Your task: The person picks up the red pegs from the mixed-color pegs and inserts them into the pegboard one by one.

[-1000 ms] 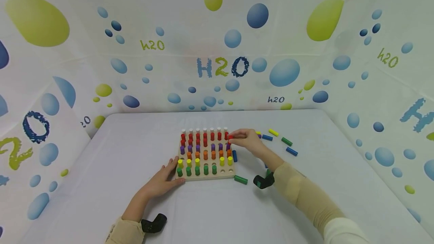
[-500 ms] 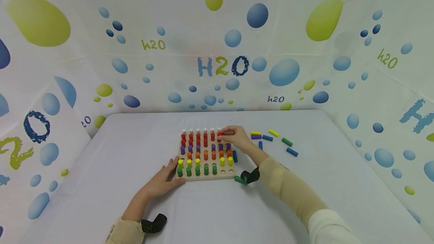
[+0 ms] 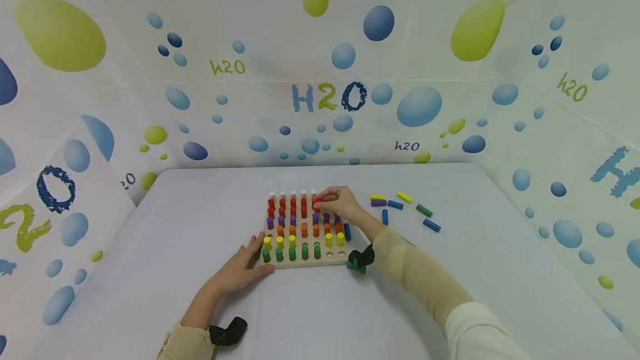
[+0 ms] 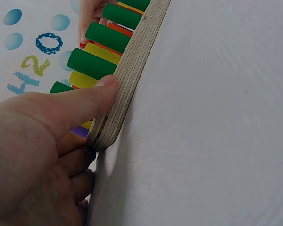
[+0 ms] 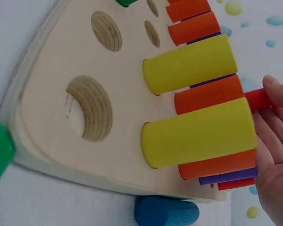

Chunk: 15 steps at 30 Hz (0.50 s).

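Observation:
A wooden pegboard (image 3: 310, 263) stands on the white-covered table, with rows of white, red, purple, orange, yellow and green pegs upright in it. My left hand (image 3: 236, 271) grips its front left corner. In the left wrist view, the thumb (image 4: 96, 96) presses the layered front edge while the other fingers bend along the side. Over the back red rows, my right hand (image 3: 344, 205) pinches a red peg (image 5: 258, 100) between thumb and fingers. Whether that peg sits in a hole is hidden. Bare holes (image 5: 89, 108) show at the board's front right corner.
Right of the board lie loose pegs: a blue one (image 3: 347, 231) close beside it, a green one (image 3: 358, 269) partly behind the right wrist's black camera (image 3: 363, 256). Farther right are several more, including a yellow (image 3: 404, 197) and a green one (image 3: 424, 210). A patterned cloth backdrop rises behind.
My right hand has moved left with the red peg, from the board's right edge to over the back rows. The left hand has kept its place on the corner.

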Each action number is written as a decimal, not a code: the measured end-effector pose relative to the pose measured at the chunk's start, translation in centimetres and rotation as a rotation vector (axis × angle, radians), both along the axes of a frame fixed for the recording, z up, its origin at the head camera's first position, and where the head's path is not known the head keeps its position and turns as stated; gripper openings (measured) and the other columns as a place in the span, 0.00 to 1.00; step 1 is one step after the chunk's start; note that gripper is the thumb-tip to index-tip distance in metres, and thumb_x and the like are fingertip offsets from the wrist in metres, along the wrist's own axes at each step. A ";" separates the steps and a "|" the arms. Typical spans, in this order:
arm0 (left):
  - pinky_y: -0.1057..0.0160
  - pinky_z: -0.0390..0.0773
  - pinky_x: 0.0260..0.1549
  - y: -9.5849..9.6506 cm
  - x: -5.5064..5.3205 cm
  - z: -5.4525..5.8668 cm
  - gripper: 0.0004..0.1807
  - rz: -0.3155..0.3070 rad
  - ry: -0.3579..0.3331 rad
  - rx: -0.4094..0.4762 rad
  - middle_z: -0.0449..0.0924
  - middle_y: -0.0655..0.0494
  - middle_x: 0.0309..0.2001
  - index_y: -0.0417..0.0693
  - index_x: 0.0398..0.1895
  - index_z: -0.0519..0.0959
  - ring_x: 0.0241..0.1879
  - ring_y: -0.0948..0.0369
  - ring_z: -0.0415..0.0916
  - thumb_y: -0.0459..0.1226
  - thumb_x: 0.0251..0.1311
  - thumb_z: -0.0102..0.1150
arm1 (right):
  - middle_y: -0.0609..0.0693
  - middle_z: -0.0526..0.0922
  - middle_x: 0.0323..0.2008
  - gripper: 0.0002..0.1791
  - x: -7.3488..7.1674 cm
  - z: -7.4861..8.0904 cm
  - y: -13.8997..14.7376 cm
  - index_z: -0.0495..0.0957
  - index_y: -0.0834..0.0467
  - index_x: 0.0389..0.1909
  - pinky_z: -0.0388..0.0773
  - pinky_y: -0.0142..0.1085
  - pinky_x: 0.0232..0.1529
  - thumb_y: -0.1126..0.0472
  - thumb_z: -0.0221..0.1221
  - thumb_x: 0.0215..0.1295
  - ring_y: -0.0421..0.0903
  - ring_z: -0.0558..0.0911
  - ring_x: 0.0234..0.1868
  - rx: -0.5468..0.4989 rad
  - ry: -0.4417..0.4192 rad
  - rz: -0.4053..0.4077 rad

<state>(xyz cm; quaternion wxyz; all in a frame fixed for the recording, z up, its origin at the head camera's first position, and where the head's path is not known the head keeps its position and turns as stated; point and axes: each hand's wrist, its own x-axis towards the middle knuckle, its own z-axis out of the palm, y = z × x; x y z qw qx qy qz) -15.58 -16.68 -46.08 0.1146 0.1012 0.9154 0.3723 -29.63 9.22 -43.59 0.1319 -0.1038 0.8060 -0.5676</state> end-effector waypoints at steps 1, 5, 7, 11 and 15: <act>0.48 0.37 0.66 0.0 0.0 0.0 0.48 0.001 0.001 -0.002 0.42 0.38 0.70 0.39 0.70 0.44 0.69 0.46 0.36 0.53 0.57 0.56 | 0.51 0.83 0.36 0.12 0.0 -0.1 -0.1 0.80 0.59 0.39 0.78 0.36 0.45 0.59 0.65 0.54 0.44 0.81 0.38 0.006 0.006 0.007; 0.48 0.37 0.66 0.0 0.0 -0.1 0.48 0.004 -0.001 -0.006 0.42 0.39 0.70 0.40 0.71 0.44 0.69 0.47 0.36 0.54 0.57 0.56 | 0.51 0.83 0.36 0.11 -0.2 -0.5 -0.3 0.79 0.59 0.38 0.78 0.36 0.45 0.60 0.65 0.54 0.44 0.81 0.38 0.016 0.022 0.037; 0.47 0.37 0.66 0.0 0.0 -0.1 0.48 0.005 -0.004 -0.006 0.41 0.39 0.70 0.40 0.71 0.44 0.69 0.47 0.36 0.54 0.57 0.56 | 0.50 0.83 0.36 0.11 -0.2 -0.7 -0.3 0.79 0.59 0.37 0.78 0.35 0.45 0.60 0.65 0.54 0.43 0.81 0.37 0.020 0.022 0.042; 0.47 0.37 0.66 0.0 0.0 -0.1 0.48 0.003 -0.007 -0.003 0.41 0.39 0.70 0.40 0.71 0.44 0.69 0.47 0.36 0.54 0.57 0.56 | 0.51 0.84 0.35 0.11 -0.3 -1.0 -0.4 0.78 0.60 0.37 0.79 0.34 0.43 0.61 0.66 0.53 0.43 0.81 0.35 0.022 0.020 0.053; 0.47 0.36 0.66 0.0 0.0 0.0 0.48 -0.001 -0.009 0.003 0.41 0.38 0.70 0.40 0.71 0.44 0.69 0.46 0.36 0.53 0.57 0.56 | 0.51 0.84 0.34 0.12 -0.5 -1.4 -0.4 0.78 0.61 0.36 0.79 0.33 0.42 0.61 0.66 0.53 0.42 0.81 0.34 0.039 0.026 0.053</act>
